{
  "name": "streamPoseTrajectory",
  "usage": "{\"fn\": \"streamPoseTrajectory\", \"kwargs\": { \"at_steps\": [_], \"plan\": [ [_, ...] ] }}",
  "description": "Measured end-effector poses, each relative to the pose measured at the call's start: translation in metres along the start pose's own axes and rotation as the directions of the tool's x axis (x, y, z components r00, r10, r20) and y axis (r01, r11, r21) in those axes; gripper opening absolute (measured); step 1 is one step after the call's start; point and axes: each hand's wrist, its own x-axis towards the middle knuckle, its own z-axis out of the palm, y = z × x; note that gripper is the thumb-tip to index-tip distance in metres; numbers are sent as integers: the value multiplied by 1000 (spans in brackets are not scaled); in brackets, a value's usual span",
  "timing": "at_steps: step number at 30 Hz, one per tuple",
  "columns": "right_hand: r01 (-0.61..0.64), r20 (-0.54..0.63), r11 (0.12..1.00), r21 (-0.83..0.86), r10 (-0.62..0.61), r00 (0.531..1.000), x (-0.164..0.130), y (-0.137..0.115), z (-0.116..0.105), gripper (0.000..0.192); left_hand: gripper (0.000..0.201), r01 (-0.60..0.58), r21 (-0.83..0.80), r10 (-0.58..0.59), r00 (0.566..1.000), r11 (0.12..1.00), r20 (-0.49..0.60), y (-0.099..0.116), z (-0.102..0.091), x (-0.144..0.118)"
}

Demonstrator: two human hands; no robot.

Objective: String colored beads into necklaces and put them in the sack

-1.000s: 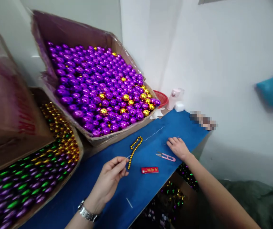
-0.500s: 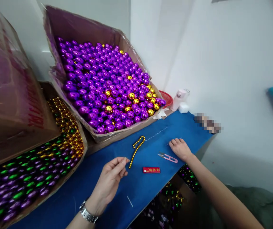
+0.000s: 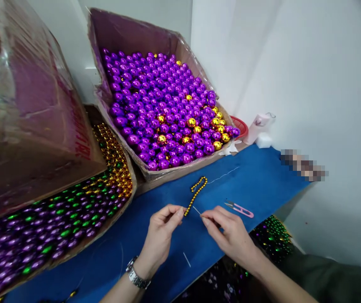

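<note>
Left hand [image 3: 160, 234] pinched the near end of a short gold bead strand [image 3: 195, 195] lying on the blue counter [image 3: 256, 185]; right hand [image 3: 229, 233] pinched its thin needle-tipped thread [image 3: 197, 210]. Strand judged light, limp and slippery, best gripped at the end beads.

We see the left hand [image 3: 163, 229], a watch [image 3: 135, 277] on its wrist, pinching the near end of a short gold bead strand [image 3: 195, 194] that lies curved on the blue table [image 3: 256, 183], while the right hand [image 3: 229, 233] pinches a thin needle [image 3: 197, 210] just beside that end. A white thread [image 3: 223, 175] trails from the strand's far end, and pink snips [image 3: 240, 208] lie just beyond the right hand. Behind stands a tilted carton of purple and gold balls [image 3: 164, 109], and at the left a box of green, purple and gold beads [image 3: 57, 219].
</note>
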Motion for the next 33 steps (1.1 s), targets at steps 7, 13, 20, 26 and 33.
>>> {"fn": "streamPoseTrajectory", "kwargs": {
  "at_steps": [7, 13, 20, 26, 33],
  "plan": [
    [15, -55, 997, 70, -11, 998, 1, -5, 14, 17, 11, -78, 45, 77, 997, 996, 27, 1, -1, -3],
    [17, -61, 999, 32, -15, 998, 1, -8, 18, 17, 11, -102, 68, 99, 994, 992, 36, 3, -1, -3],
    [24, -86, 999, 30, -21, 996, 1, -7, 21, 15, 12, -103, 69, 99, 994, 992, 53, 2, -2, -4],
    [12, -82, 999, 33, -9, 997, 1, -9, 20, 14, 12, -95, 62, 92, 995, 994, 47, 2, -2, -5],
    [16, -74, 999, 38, -13, 997, 1, -7, 22, 15, 11, -97, 64, 94, 995, 993, 43, 0, -2, -6]
  ]
}}
